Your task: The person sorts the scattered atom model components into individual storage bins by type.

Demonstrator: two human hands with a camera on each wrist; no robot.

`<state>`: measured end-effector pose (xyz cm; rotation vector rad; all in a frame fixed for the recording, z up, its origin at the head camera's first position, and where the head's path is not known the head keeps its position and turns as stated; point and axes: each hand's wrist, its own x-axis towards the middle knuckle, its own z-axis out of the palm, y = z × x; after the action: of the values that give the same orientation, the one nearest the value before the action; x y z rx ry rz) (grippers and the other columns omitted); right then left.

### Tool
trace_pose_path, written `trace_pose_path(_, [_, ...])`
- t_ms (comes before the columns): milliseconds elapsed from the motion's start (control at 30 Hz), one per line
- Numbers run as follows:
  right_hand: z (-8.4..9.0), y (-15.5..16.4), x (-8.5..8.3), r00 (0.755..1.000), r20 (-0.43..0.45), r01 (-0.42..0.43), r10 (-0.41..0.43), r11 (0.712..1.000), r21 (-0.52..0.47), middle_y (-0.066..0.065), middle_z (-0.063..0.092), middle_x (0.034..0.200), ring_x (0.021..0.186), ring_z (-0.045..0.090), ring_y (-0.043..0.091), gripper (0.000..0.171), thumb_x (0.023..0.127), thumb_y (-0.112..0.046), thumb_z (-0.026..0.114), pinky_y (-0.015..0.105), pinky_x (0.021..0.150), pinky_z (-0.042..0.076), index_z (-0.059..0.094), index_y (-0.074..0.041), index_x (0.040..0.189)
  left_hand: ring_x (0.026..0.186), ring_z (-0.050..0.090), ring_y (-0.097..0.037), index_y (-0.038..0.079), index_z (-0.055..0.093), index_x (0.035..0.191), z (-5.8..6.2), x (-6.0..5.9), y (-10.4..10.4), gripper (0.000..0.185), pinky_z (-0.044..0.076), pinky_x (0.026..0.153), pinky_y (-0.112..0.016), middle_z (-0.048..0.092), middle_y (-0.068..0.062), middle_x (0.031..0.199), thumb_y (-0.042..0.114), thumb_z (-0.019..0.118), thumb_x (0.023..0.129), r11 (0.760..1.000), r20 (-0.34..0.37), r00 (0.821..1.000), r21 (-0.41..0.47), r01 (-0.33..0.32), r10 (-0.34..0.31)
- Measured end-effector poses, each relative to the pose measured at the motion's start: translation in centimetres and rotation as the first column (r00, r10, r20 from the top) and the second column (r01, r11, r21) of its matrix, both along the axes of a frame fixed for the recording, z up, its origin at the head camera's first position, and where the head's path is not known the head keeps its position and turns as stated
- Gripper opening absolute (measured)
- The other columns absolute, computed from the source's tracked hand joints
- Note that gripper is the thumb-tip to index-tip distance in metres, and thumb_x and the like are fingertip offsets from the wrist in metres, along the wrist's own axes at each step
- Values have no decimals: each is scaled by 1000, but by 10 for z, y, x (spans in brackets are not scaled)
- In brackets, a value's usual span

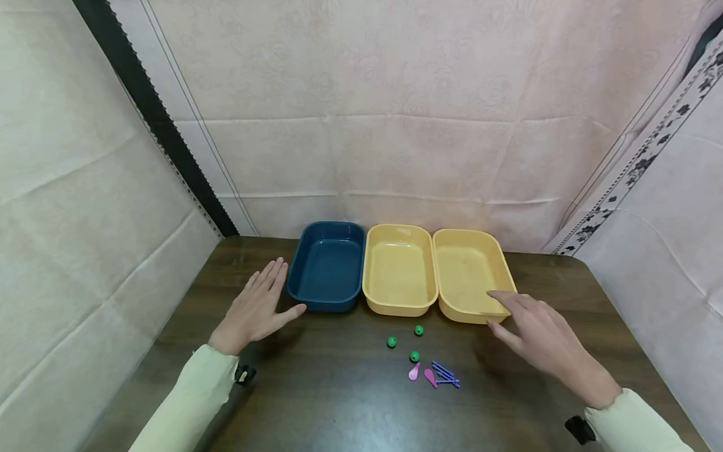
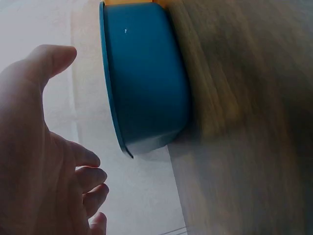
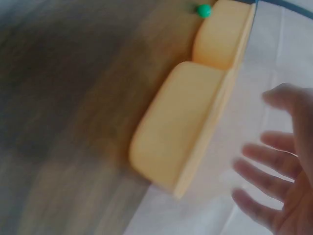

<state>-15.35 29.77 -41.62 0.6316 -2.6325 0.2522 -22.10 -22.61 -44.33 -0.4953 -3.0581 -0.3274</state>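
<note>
- With the middle tray (image 1: 400, 270) as the clock's centre, the blue tray (image 1: 327, 263) stands at 9 o'clock and the right tray (image 1: 470, 270) at 3, side by side on the counter (image 1: 339, 389).
- The left hand (image 1: 257, 311) is between 8 and 9, thumb spread wide, just beside the blue tray, holding nothing.
- The right hand (image 1: 536, 333) is near 4, fingers apart and gripping nothing, by the right tray's near corner; whether it touches, I cannot tell.
- The hands are well apart; any push on the row is best light and even from both ends.
- Pressing low on the walls should tip a tray less than pressing a rim.
- The beads (image 1: 392, 342) at 6 would likely roll if brushed; pass wide of them, and of the pink pieces (image 1: 430, 377) and purple sticks (image 1: 444, 371) between 5 and 6.
</note>
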Motion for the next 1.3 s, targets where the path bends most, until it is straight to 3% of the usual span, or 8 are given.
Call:
trace_pose_path(100, [7,-11,-3,999,10,-51,51,999,-9,13,78,115,100,76,31,40,86,-19,85,52,80,63,73,-6,121,165,14,-41,-2,14,168,0,-6,4,105,13,134,-61,12,-21,177,69,53,100,1000,9,1000,15,7,-7])
trace_pose_path(200, [9,-22,-9,992,33,-120,120,993,-3,9,79,108,96,76,23,32,85,-15,86,45,80,64,75,-4,113,165,15,-42,-2,15,167,0,-10,9,106,15,134,-61,12,-22,177,69,53,100,999,14,1000,34,13,-13])
trace_pose_path(600, [-3,-68,-27,937,162,-312,310,950,-9,-1,74,94,84,70,12,21,86,-10,86,33,74,63,75,-7,104,166,11,-41,-2,11,168,-12,-25,20,108,14,134,-59,9,-21,178,72,49,99,999,39,999,33,2,-3])
trace_pose_path(867, [-22,-85,-37,895,285,-353,344,935,-18,7,77,99,85,72,18,23,90,-11,84,32,75,64,74,-2,109,165,10,-42,-3,12,168,-18,-24,19,109,16,133,-61,8,-22,178,75,46,99,999,43,999,32,-10,8])
trace_pose_path(1033, [-31,-92,-40,878,346,-336,330,941,-45,6,76,99,84,71,15,22,91,-10,83,29,75,64,74,-2,109,166,9,-42,-2,10,168,-21,-23,20,108,16,133,-61,7,-22,178,74,46,100,1000,37,999,26,-11,10])
trace_pose_path(1300, [-48,-94,-41,894,286,-355,344,935,-15,3,71,92,79,65,12,17,89,-8,84,25,69,59,72,-6,101,166,10,-41,-2,11,168,-25,-23,23,108,18,133,-60,8,-21,178,72,49,100,999,11,1000,31,-8,7])
